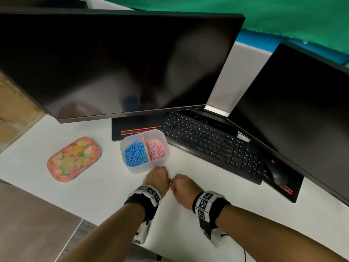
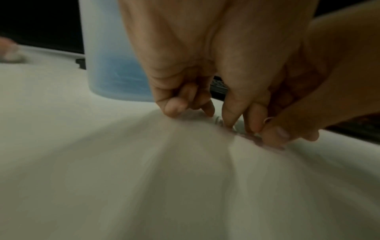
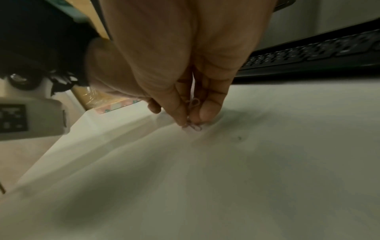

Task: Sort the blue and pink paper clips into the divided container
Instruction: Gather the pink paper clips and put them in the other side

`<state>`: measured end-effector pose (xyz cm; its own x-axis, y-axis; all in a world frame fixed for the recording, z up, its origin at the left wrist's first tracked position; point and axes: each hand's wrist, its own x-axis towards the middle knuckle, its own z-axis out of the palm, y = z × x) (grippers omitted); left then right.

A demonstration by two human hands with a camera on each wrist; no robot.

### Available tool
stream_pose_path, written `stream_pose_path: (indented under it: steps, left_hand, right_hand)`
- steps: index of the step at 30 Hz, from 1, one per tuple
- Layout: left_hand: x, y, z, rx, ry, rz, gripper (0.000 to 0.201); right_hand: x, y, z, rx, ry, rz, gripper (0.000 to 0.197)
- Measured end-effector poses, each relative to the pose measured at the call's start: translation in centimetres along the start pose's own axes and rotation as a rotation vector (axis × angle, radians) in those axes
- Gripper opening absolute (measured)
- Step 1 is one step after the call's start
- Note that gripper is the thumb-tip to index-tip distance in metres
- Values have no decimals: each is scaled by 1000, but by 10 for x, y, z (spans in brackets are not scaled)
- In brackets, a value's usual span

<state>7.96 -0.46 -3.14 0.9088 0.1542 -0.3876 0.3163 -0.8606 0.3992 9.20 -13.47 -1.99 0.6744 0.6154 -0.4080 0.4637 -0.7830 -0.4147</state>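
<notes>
Both hands down on the white desk [image 1: 105, 178], knuckles nearly touching, just in front of the divided container [image 1: 144, 151]. Right hand [image 1: 184, 189] pinches a pale pink paper clip [image 3: 194, 104] between thumb and forefinger, tips at the desk surface; a second bit of pink wire lies right under the fingertips [image 3: 206, 113] — blurred, can't tell if it's the same clip. Left hand [image 1: 157, 178] has fingers curled down to the desk beside the right hand's, tips touching the surface; some wire shows by them in the left wrist view, but too blurred to tell whether it grips anything. Container is translucent, two compartments: blue paper clips [image 1: 135, 153] in the left one, pink paper clips [image 1: 156, 149] in the right, an orange divider between. Flowered lid [image 1: 73, 158] lies flat on the desk, well left of the container. Black keyboard [image 1: 211, 146] to the right of it, mouse [image 1: 277, 173] further right — two dark monitors behind, the large monitor [image 1: 113, 63] straight ahead.
</notes>
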Motion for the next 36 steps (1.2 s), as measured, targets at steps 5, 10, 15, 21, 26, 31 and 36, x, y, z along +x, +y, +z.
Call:
stream_pose_path:
  steps: [5,10,15,21,26,31,36]
  left_hand:
    - [1,-5,0,78,-16,39,20]
    - [-12,-15,-5,0,-8,30,17]
    - [-30,-25,-20,-238,-34,76,3]
    - [-36,-15,-65,-414,109,96,17]
    - [-6,1,-108,-410,232,-39,18]
    - [14,11,-125,-237,94,-144,17]
    - [10,1,-126,-279,140,-122,35]
  right_hand:
    - [5,-4,4,-7,5,41,24]
    - [12,2,4,160,-29,182,16]
    - [8,9,-1,319,-51,223,20]
    - [-1,3,-42,586,38,254,21]
    - [22,-34,-98,668,129,168,20]
    - [67,-68,-121,512,198,236,12]
    - [69,-81,-128,366,154,242,25]
